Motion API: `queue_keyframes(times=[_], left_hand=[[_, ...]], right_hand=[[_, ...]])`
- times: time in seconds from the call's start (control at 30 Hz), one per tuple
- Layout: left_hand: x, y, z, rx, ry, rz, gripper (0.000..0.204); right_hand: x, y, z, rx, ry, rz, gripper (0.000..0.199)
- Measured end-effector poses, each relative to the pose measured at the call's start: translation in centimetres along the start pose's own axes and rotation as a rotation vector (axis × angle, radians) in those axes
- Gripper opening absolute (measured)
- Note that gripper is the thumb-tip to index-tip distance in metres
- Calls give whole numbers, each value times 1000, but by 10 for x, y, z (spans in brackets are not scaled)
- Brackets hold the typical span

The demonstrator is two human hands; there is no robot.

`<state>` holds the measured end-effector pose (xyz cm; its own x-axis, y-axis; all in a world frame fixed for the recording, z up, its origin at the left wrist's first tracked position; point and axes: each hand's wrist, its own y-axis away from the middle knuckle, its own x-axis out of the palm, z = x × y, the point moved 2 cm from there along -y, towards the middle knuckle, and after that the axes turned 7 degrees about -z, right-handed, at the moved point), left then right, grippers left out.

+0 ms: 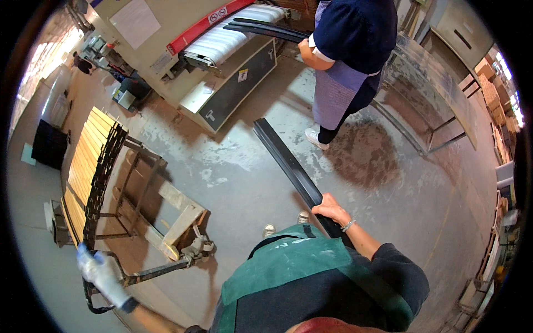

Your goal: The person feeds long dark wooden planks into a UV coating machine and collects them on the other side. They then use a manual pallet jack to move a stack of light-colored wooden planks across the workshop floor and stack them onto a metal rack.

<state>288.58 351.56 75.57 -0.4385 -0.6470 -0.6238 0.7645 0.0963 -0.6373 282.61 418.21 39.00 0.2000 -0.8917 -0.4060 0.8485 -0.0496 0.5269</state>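
Note:
My right hand [331,209], bare with a bracelet at the wrist, is closed around a long black moulding strip [286,161]. The strip slants from beside my body up and left over the floor; its lower end is hidden along my side. My left hand [99,272] wears a white glove with blue on it. Its fingers stretch out, apart, at the near end of a stack of long wooden strips [89,152] with black edges. Whether they touch the stack I cannot tell. The stack rests on a dark metal stand [141,191].
A pallet jack [180,222] stands by the stand, its black handle [144,276] beside my left hand. Ahead, another person [352,44] holds black strips [269,29] over a machine with a white roller bed [236,39]. A metal-framed table [430,89] stands at the right.

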Motion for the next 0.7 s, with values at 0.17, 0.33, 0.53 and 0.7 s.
queue_keyframes(times=[0.17,0.33,0.53,0.7], left_hand=[[-20,96,-386,-291,1569,1105,57],[-17,257,-571,-737,2349,1781,55],[-31,257,-652,-493,2254,1755,31],[-46,238,-663,-787,2236,2012,27]], right_hand=[[-24,-16,8,-37,150,-120,28],[10,6,-14,-98,98,-152,28],[-16,-2,-18,-81,177,-246,37],[-36,1,-5,-77,175,-200,59]])
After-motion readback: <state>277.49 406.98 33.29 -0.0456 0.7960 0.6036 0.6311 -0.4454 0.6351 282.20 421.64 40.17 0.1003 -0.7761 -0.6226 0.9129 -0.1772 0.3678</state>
